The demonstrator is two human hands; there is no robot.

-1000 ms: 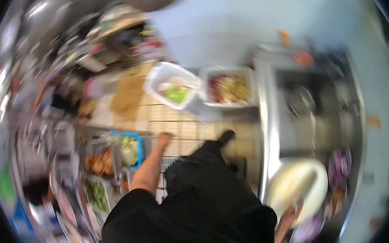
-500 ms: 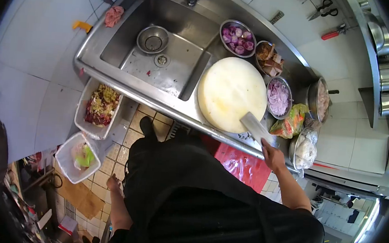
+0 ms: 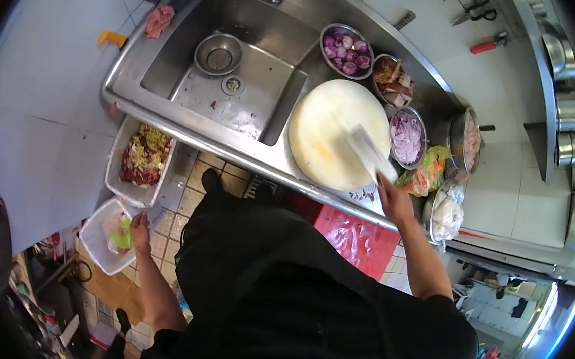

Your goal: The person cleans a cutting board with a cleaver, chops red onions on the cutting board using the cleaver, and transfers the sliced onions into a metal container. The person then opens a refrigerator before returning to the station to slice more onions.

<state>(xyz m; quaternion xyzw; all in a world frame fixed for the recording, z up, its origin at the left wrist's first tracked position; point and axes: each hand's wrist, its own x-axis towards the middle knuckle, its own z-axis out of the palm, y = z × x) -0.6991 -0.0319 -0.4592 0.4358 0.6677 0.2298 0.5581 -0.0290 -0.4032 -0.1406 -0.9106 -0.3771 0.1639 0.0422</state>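
"So, how is the right hand holding that cleaver?"

"Its fingers are closing around the handle at the block's four o'clock, and the blade is slanting across the pale round chopping block toward its middle. That grip is probably keeping the fingers clear of the edge. The blade is blurring, so I can't tell whether it's touching."

"And the left hand?"

"It's hanging down at eight o'clock from the block, its fingers partly curling by the rim of the lower white tub. I can't tell whether it's holding anything."

"Why are the bowls sitting so close?"

"They're hugging the block, likely for easy reach: whole purple onions are filling one at twelve, brown chunks another between one and two, sliced onion a third at three."

"What about the other side?"

"The sink is lying toward ten, a metal bowl resting in it. The upper tub, holding mixed scraps, is standing below the surface, perhaps so it's not crowding the block."
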